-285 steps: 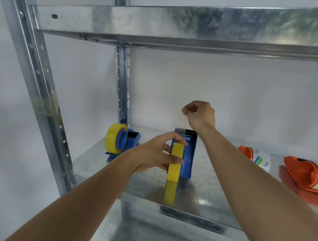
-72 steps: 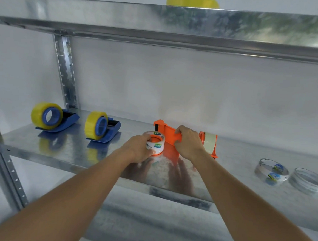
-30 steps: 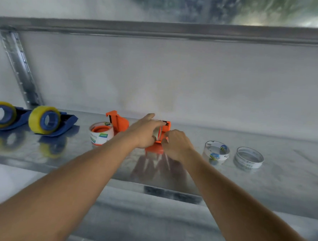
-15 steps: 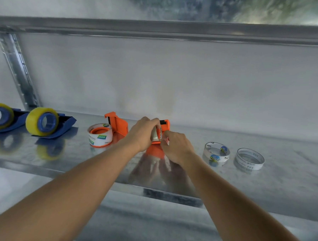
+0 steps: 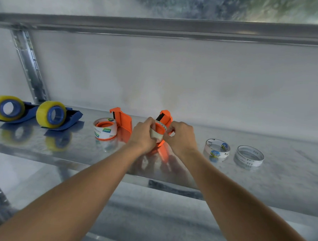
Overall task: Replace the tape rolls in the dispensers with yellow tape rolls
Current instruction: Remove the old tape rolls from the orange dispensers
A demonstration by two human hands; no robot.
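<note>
Left hand [image 5: 143, 136] grips clear roll [image 5: 158, 132] | right hand [image 5: 181, 138] grips orange dispenser [image 5: 165, 118], now tilted

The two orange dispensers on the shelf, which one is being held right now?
The right-hand orange dispenser, gripped with its tape roll between the left hand and right hand. The other orange dispenser stands untouched beside a white roll.

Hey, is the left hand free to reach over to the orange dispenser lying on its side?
Probably not yet. The left hand is gripping the clear tape roll. Otherwise, the bare shelf leaves the way open to the orange dispenser.
</note>
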